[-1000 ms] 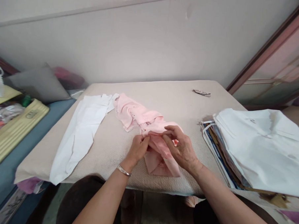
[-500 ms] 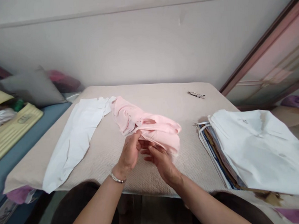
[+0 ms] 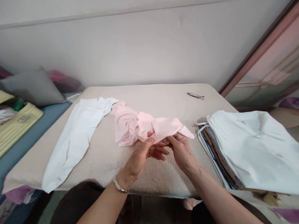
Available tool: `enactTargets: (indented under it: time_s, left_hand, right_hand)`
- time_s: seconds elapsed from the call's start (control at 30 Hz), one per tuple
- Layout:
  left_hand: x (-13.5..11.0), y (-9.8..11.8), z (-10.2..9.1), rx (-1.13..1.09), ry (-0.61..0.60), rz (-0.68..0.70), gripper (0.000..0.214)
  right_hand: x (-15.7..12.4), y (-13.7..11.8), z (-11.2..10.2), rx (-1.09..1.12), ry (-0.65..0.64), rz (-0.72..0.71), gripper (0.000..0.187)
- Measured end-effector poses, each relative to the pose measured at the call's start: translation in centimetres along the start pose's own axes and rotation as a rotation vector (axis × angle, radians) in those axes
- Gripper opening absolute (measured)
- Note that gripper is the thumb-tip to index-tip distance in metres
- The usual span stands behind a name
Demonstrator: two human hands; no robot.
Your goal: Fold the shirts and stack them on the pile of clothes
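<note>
A crumpled pink garment (image 3: pixel 126 126) with small cut-out or embroidered marks lies across the middle of the covered bed or table top (image 3: pixel 151 95). My left hand (image 3: pixel 141 157) pinches its near edge between thumb and fingers, the other fingers spread below the cloth. With thumb on top, my right hand (image 3: pixel 182 148) grips the same edge farther right, where a narrow end of the cloth sticks out past the fingers. The far left end of the pink cloth touches a long white garment (image 3: pixel 71 138), which lies flat on the left.
At the right stands a stack of folded clothes with a white one (image 3: pixel 260 146) on top. Eyeglasses (image 3: pixel 195 95) lie at the back right. A grey cushion (image 3: pixel 31 85) and a yellow ribbed object (image 3: pixel 18 127) are at the far left.
Both hands have shifted right along the pink garment's edge and now stand farther apart. The cloth's right part has been turned and drawn out narrower toward the right.
</note>
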State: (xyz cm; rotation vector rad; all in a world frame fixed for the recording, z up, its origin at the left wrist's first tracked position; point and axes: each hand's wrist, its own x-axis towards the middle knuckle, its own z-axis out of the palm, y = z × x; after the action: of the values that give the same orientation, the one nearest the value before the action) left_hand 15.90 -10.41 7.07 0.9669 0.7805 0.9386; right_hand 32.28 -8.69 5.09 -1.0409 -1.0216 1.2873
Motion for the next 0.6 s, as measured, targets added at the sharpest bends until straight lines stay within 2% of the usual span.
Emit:
enactTargets:
  time_s: [0.03, 0.1, 0.17, 0.2, 0.23, 0.27, 0.33, 0.43, 0.5, 0.6]
  left_hand:
    - [0.1, 0.3, -0.5, 0.004, 0.053, 0.028, 0.058]
    - [0.1, 1.2, -1.4, 0.075, 0.251, 0.168, 0.056]
    - [0.0, 2.1, -2.1, 0.28, 0.439, 0.355, 0.042]
    - [-0.1, 2.5, -2.1, 0.423, 0.482, 0.442, 0.034]
    - [-0.1, 2.6, -2.1, 0.578, 0.48, 0.511, 0.032]
    - [-0.2, 2.7, -1.9, 0.731, 0.439, 0.565, 0.04]
    - [-0.2, 2.2, -1.2, 0.984, 0.3, 0.658, 0.055]
    - [-0.1, 1.0, -0.2, 1.21, 0.104, 0.677, 0.062]
    - [-0.1, 0.3, 0.1, 1.258, 0.111, 0.61, 0.061]
    - [0.0, 0.0, -0.2, 1.261, 0.211, 0.548, 0.052]
  right_hand:
    - [0.3, 0.0, -0.2, -0.03, 0.011, -0.023, 0.034]
    - [0.7, -0.1, -0.6, -0.126, 0.015, -0.084, 0.037]
    - [0.8, -0.2, -0.6, -0.24, -0.013, -0.147, 0.037]
    - [0.7, -0.2, -0.5, -0.29, -0.037, -0.176, 0.036]
    - [0.6, -0.1, -0.3, -0.337, -0.061, -0.2, 0.036]
    - [0.3, 0.1, 0.0, -0.385, -0.084, -0.222, 0.036]
    - [-0.2, 0.8, 0.6, -0.497, -0.129, -0.271, 0.033]
    - [-0.9, 2.0, 1.2, -0.65, -0.251, -0.359, 0.015]
    - [-1.1, 2.6, 1.4, -0.714, -0.327, -0.388, 0.011]
    - [-1.3, 3.2, 1.7, -0.78, -0.393, -0.367, 0.012]
